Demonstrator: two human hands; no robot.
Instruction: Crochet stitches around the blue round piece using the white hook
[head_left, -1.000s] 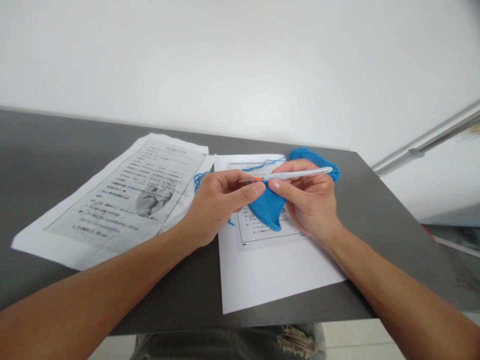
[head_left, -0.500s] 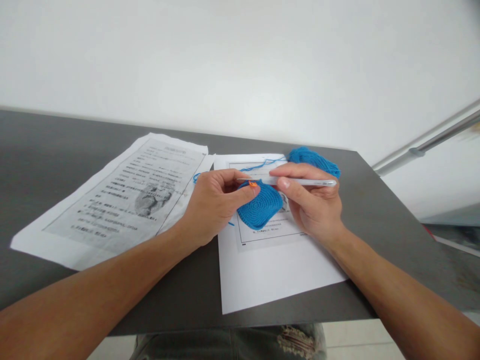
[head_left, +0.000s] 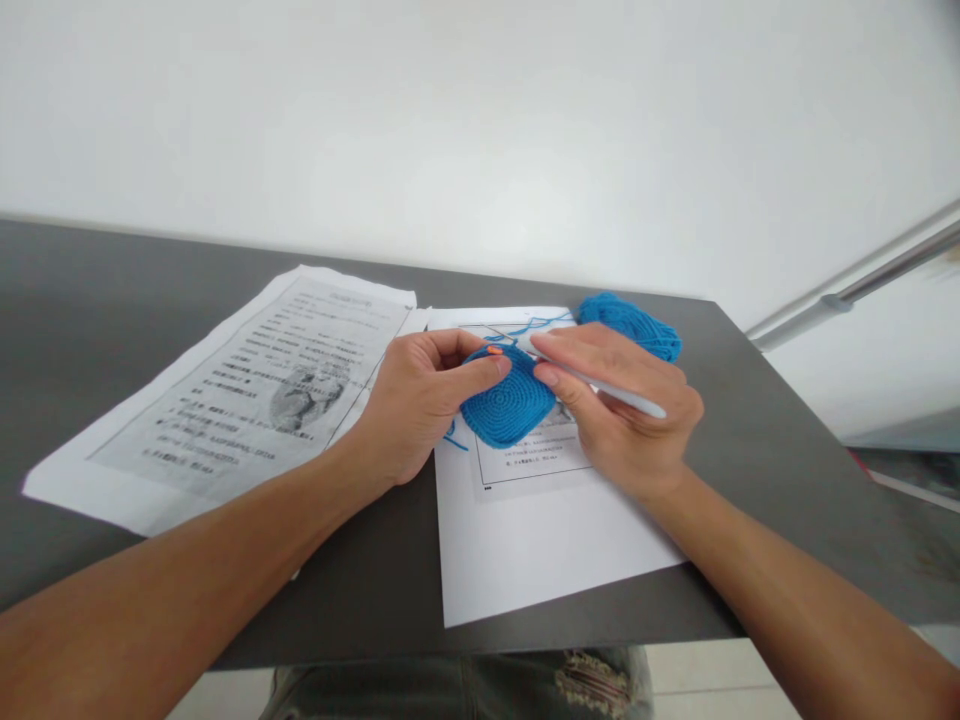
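Blue crochet [head_left: 511, 405] was held, spiral showing; orange clip [head_left: 494, 351] sat at top edge; pale hook [head_left: 631, 396] slanted down rightward.

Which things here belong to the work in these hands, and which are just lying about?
Work:
- blue crocheted piece, left hand
- white-handled hook, right hand
- small orange object
- blue yarn bundle, probably

Lying about, perhaps for reference:
- left printed paper
- right printed paper

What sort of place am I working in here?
Some plain indoor room, perhaps at home, though I can't be sure. A dark gray table stands by a white wall, with printed sheets and a blue yarn skein on it.
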